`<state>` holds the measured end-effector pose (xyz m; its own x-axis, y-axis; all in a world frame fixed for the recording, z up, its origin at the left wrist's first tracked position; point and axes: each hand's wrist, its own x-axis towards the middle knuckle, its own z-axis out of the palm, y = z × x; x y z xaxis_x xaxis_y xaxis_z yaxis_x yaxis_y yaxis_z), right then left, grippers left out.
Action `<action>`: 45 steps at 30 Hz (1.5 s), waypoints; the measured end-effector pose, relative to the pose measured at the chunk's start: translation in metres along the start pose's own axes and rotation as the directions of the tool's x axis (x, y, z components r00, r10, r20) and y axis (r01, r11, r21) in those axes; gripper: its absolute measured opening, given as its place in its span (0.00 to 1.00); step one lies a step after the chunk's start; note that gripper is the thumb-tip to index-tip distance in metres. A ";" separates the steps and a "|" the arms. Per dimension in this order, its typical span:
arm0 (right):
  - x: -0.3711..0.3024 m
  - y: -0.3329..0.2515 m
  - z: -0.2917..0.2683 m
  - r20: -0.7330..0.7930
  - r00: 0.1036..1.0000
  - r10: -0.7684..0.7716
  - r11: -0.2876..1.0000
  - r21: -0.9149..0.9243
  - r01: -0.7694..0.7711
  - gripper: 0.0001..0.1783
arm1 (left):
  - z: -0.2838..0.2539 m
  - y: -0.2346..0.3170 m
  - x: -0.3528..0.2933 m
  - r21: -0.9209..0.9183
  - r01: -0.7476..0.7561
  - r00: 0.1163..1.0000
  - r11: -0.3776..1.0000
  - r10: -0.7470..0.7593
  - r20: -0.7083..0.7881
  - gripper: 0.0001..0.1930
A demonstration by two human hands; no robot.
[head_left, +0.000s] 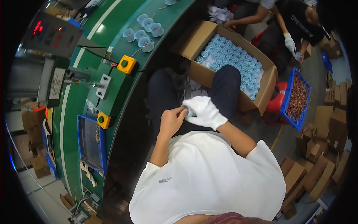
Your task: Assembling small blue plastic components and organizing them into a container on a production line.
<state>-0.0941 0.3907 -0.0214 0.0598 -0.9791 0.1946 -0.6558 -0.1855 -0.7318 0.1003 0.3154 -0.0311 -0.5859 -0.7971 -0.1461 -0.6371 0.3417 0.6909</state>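
In front of my lap, my bare left hand (170, 121) pinches a small light-blue cup-shaped piece (190, 112) at its near side. Wrapped around the other side of it is my right hand (205, 112), in a white knit glove. Fingers hide most of the piece, so its details cannot be made out. An open cardboard box (268, 93) beyond my knees holds rows of similar light-blue round pieces (238, 63). On the green bench to the left stand several translucent blue cups (145, 44), some with a thin wire sticking out.
A press-like machine (52, 80) with a red-lit display stands left, beside yellow button boxes (126, 64) and a blue tray (79, 142). At right, a blue tray of small multicoloured parts (297, 98) rests on a red stool (275, 100). Two people sit beyond the box. Cardboard boxes (317, 145) pile up right.
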 end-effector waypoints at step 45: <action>0.063 0.326 -0.056 0.074 0.693 0.718 0.648 0.293 -0.703 0.21 | 0.183 -0.080 0.371 0.102 -0.471 0.406 0.876 0.113 0.907 0.16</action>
<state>-0.3463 0.2735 -0.2115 -0.3731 -0.8174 -0.4388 -0.2466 0.5434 -0.8024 -0.1582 0.0832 -0.2698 -0.7640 0.1664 -0.6234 -0.3330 0.7259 0.6018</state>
